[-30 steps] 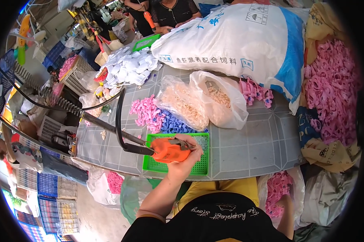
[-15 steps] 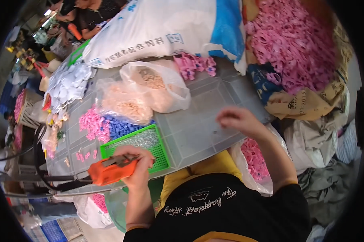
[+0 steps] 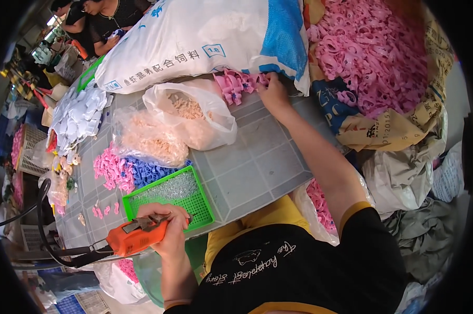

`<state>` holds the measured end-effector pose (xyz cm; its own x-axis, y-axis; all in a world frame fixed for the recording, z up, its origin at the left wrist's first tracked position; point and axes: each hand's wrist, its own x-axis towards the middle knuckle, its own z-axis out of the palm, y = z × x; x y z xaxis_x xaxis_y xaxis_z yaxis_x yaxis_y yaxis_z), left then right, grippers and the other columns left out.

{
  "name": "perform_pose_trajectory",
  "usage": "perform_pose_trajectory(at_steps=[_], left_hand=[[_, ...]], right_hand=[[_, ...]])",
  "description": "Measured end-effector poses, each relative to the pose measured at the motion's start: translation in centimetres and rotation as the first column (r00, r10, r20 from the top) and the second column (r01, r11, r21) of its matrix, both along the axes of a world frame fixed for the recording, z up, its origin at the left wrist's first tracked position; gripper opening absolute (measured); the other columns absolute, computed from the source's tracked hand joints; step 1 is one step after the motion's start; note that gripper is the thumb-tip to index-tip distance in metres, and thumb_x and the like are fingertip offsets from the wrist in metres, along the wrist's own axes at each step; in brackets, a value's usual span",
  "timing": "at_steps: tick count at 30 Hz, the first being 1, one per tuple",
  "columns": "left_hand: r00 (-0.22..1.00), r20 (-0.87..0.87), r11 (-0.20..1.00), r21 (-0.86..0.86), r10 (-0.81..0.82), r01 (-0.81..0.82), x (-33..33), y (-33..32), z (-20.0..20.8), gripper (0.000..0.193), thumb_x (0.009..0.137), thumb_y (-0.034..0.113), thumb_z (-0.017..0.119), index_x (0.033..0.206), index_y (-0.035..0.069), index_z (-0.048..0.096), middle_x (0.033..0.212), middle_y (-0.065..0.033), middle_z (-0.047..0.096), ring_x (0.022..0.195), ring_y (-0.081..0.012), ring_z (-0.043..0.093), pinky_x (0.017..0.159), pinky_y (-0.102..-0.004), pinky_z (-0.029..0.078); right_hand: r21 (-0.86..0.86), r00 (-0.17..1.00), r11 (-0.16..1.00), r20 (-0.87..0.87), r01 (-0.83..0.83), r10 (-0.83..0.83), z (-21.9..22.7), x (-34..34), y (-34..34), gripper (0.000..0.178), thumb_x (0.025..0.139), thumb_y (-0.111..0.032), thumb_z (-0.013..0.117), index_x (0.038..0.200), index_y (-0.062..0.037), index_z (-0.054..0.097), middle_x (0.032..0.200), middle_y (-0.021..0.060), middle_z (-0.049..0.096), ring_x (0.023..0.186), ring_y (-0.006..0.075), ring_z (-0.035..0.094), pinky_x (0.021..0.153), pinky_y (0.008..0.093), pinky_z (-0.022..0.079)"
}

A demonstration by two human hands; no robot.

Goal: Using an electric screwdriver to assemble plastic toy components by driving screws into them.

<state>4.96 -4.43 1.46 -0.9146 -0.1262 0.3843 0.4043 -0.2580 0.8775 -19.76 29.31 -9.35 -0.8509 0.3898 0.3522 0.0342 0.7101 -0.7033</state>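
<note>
My left hand (image 3: 171, 222) is wrapped around an orange corded power tool (image 3: 129, 239) with a metal piece along its top, at the near left edge of the table. Just beyond it lies a green perforated tray (image 3: 198, 209) of small, shiny, silvery pieces (image 3: 173, 188). Stretched far forward, my right hand (image 3: 273, 94) has its fingers closed at the right end of a cluster of pink plastic parts (image 3: 234, 86) by the white sack; the fingertips are partly hidden.
A large white-and-blue sack (image 3: 194, 39) spans the table's far side. Bags of peach-coloured pieces (image 3: 152, 136) lie mid-table, near pink pieces (image 3: 113, 170) and blue pieces (image 3: 150, 172). An open sack of pink parts (image 3: 372, 52) stands right. People (image 3: 110, 21) are at the far left.
My right hand has moved forward from above the near right of the table to the pink parts by the sack. The left hand still holds the orange tool by the tray.
</note>
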Motion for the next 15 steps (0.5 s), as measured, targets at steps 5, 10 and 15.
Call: perform_pose_trajectory(at_steps=[5, 10, 15], left_hand=[[1.000, 0.007, 0.999, 0.032, 0.012, -0.012, -0.1, -0.9, 0.0, 0.033, 0.076, -0.008, 0.058, 0.104, 0.001, 0.044, 0.065, -0.0101, 0.053, 0.051, -0.0171, 0.051, 0.059, -0.0349, 0.050], [0.999, -0.024, 0.999, 0.039, 0.039, -0.038, -0.9, -0.9, 0.2, 0.032, 0.076, -0.007, 0.059, 0.104, 0.001, 0.044, 0.066, -0.0101, 0.054, 0.051, -0.0166, 0.050, 0.059, -0.0347, 0.049], [0.999, -0.044, 0.999, 0.039, -0.022, 0.024, -1.0, -1.1, 0.2, 0.032, 0.077, -0.006, 0.061, 0.104, 0.001, 0.045, 0.068, -0.0103, 0.054, 0.051, -0.0165, 0.050, 0.059, -0.0346, 0.049]], right_hand=[[0.017, 0.995, 0.999, 0.094, 0.032, -0.034, 2.7, 4.3, -2.2, 0.049, 0.083, -0.027, 0.069, 0.121, -0.0025, 0.050, 0.103, 0.0236, 0.066, 0.098, 0.0418, 0.063, 0.083, 0.0467, 0.050], [-0.150, 0.938, 0.973, 0.277, -0.174, 0.210, 4.4, 12.3, -3.6, 0.051, 0.083, -0.030, 0.069, 0.123, -0.0042, 0.050, 0.103, 0.0222, 0.067, 0.094, 0.0363, 0.066, 0.080, 0.0411, 0.051], [-0.126, 0.830, 0.934, 0.430, -0.335, 0.356, 6.0, 18.4, -7.2, 0.054, 0.082, -0.031, 0.071, 0.124, -0.0030, 0.050, 0.101, 0.0203, 0.067, 0.090, 0.0328, 0.067, 0.079, 0.0388, 0.052]])
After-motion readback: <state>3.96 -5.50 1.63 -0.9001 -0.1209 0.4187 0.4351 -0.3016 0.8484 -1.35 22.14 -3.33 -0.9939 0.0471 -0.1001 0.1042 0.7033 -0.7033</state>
